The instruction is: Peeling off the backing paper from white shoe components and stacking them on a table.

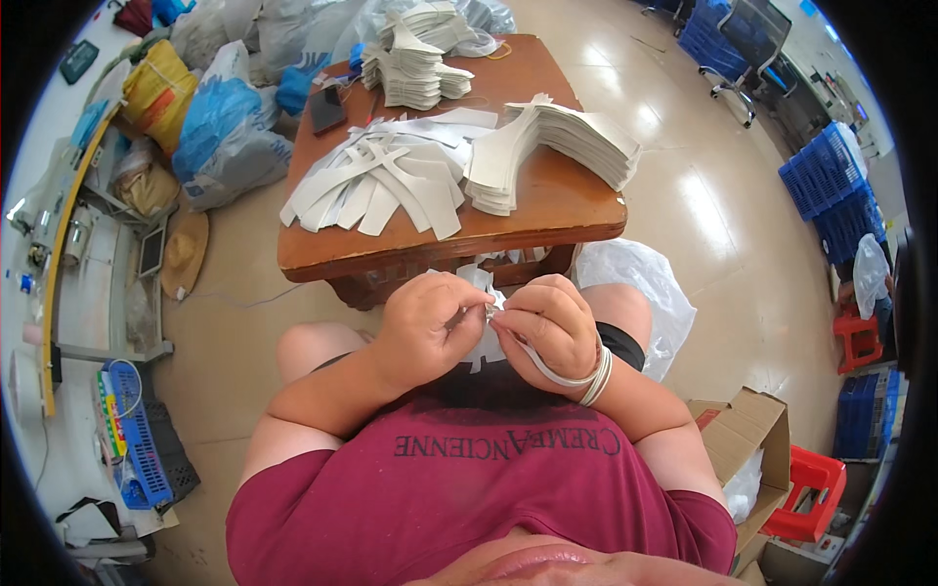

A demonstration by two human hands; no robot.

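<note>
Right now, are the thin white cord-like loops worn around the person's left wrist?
No, the thin white cord-like loops circle the wrist of the right hand, while the left hand's wrist is bare.

From my distant seat I see a glossy beige tiled floor (674, 259) throwing back bright white patches of light. A brown wooden table (508, 236) with rounded corners and worn edges stands near the middle (my fisheye lens bows its sides). I make out a black mesh-backed office chair (759, 31) on castors at upper right, and red plastic stools (857, 326) along the right side.
</note>
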